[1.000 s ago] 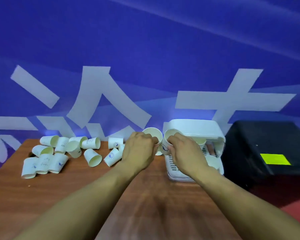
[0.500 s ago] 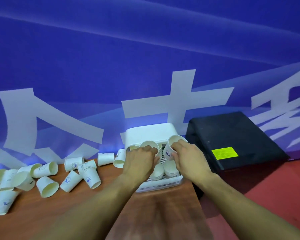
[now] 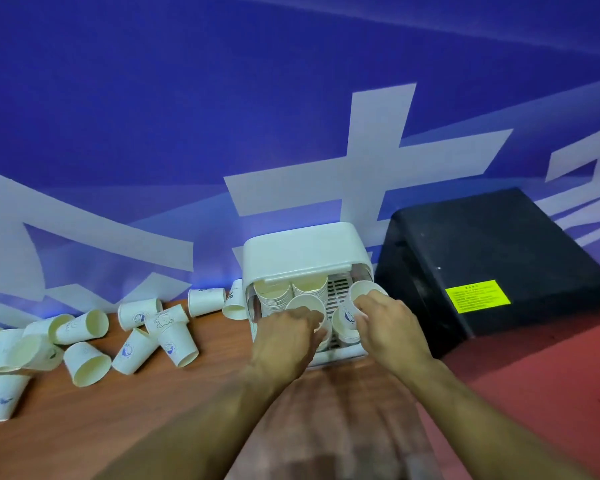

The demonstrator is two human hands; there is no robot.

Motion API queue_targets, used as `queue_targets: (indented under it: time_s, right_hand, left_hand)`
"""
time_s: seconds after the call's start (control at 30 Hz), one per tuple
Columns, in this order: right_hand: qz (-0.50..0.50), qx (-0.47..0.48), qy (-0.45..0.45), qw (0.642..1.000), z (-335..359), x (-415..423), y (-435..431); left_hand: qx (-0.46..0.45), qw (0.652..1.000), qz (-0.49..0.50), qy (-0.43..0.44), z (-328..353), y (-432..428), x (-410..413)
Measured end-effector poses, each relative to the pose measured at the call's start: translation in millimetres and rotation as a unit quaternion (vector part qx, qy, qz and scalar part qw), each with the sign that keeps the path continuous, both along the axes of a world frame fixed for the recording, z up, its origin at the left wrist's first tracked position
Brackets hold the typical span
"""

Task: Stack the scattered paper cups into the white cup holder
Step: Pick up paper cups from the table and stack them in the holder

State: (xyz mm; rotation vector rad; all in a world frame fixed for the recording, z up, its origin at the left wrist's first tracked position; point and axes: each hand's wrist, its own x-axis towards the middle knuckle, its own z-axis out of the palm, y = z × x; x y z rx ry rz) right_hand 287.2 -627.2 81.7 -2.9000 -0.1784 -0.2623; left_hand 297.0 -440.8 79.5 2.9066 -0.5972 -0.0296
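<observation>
Left hand (image 3: pixel 286 337) gripping a paper cup (image 3: pixel 307 304), right hand (image 3: pixel 388 322) gripping another cup (image 3: pixel 360 292), both over white holder (image 3: pixel 302 252), blue logos on cups unreadable, black box (image 3: pixel 492 258), yellow label (image 3: pixel 477 295) illegible

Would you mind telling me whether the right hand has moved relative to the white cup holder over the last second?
Yes. The right hand, gripping a paper cup, has gone from the white cup holder's left front corner rightward, to over its right side.
</observation>
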Motion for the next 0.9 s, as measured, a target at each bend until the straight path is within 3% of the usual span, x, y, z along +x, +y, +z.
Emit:
queue_targets:
  time_s: [0.27,0.9]
  right_hand:
    - [0.048,-0.048,0.065,0.996,-51.7,13.4,7.0]
    - [0.049,-0.080,0.136,0.986,-108.7,26.6,21.0]
  left_hand:
    - [0.082,0.995,-0.047,0.035,-32.7,-6.3,8.3]
    - [0.098,0.988,-0.038,0.113,-78.9,-12.7,23.3]
